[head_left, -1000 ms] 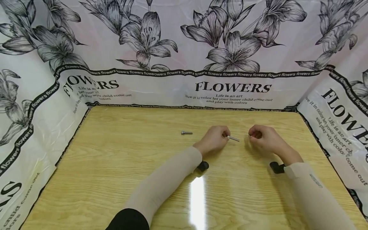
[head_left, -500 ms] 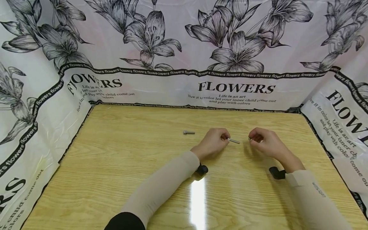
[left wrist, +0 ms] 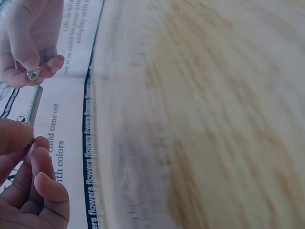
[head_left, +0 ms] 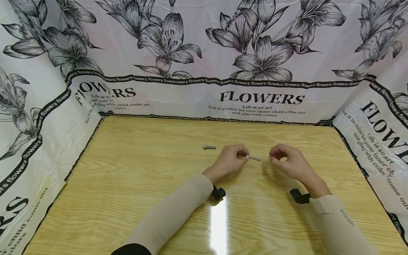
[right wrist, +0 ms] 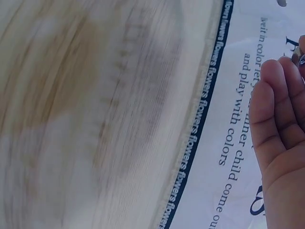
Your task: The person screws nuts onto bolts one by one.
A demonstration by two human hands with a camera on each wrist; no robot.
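Note:
In the head view, my left hand point(head_left: 227, 161) pinches a metal bolt point(head_left: 254, 158) at its head end, the shank pointing right. Facing it, my right hand point(head_left: 292, 162) holds a small metal nut point(head_left: 270, 156) between thumb and fingertips. The left wrist view shows the nut's hole point(left wrist: 33, 75) just above the free end of the threaded bolt shank point(left wrist: 33, 106), with a short gap between them. Part of the nut point(right wrist: 299, 59) shows at the edge of the right wrist view. A second bolt point(head_left: 209, 147), with a socket-style head, lies on the table left of my left hand.
The wooden table point(head_left: 134, 177) is ringed by a white flower-print cloth point(head_left: 178, 97) at the back and sides. Black wrist devices point(head_left: 218, 193) hang below both wrists, near the tabletop. A bright light reflection crosses the front middle.
Both hands have shifted slightly left and toward the person, the bolt and the nut with them. The nut has come a little nearer the bolt's tip. The second bolt stays on the table.

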